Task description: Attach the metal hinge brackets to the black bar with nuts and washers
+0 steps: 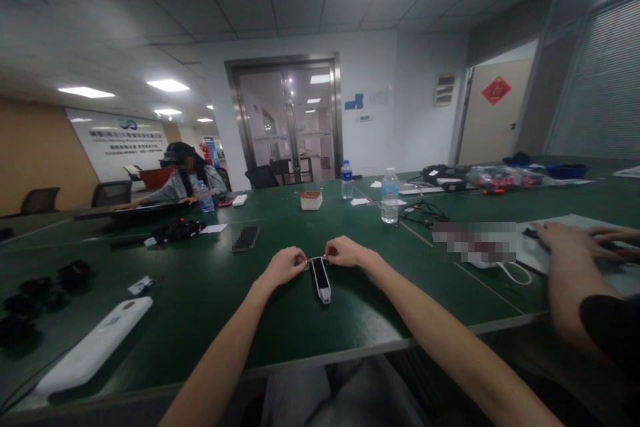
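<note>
A long, narrow black-and-white device [321, 278] lies on the green table in front of me, its white, tapered end pointing toward me. Its exact kind is unclear. My left hand [286, 267] is closed in a pinch at the device's far left corner, where a small shiny metal bit shows by the fingertips. On the opposite corner, my right hand [345, 252] pinches in the same way, also by a small metallic bit. The fingers largely cover what they grip. Both forearms reach in from the near edge.
A phone [246, 239] lies beyond my left hand, and a white box [311, 200] stands farther back. Water bottles [390, 195] stand behind right. At left rests a long white device [95, 347]. A co-worker's hands [570, 240] work at right; another person [187, 177] sits far left.
</note>
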Demonstrator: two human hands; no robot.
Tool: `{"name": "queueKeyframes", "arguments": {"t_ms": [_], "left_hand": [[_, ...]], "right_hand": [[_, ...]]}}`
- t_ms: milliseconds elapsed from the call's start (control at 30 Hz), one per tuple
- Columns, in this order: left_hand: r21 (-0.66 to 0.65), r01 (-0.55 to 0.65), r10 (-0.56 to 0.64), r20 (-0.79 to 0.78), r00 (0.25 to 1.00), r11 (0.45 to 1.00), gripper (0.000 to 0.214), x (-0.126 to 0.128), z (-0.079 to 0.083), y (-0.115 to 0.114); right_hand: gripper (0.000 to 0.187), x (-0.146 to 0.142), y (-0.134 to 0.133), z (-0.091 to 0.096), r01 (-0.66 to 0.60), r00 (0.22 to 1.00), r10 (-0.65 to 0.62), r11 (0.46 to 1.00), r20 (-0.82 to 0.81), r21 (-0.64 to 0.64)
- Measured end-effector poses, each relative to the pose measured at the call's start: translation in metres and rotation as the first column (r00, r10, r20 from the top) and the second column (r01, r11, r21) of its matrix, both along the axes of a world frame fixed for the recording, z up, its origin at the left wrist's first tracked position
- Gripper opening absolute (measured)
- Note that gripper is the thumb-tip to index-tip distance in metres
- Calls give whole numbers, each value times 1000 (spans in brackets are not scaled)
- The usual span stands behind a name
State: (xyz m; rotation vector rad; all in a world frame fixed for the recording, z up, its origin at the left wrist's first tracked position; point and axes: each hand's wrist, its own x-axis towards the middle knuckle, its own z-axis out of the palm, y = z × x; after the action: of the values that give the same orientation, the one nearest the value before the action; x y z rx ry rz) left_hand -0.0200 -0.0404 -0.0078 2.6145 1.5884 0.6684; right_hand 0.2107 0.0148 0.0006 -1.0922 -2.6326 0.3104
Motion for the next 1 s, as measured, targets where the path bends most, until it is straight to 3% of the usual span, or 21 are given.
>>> {"name": "queueKeyframes", "arguments": {"t_ms": [467, 1000], "left_hand": [[8, -1, 1, -10, 1000, 1000, 17, -2, -6, 6], [-3, 1, -1, -2, 1000, 1000, 16, 1, -1, 1]], "right_hand": [[17, -1, 3, -3, 3, 1000, -3, 1000, 7, 5], [18, 0, 2, -2, -2, 1000, 2, 1000, 1, -10]]}}
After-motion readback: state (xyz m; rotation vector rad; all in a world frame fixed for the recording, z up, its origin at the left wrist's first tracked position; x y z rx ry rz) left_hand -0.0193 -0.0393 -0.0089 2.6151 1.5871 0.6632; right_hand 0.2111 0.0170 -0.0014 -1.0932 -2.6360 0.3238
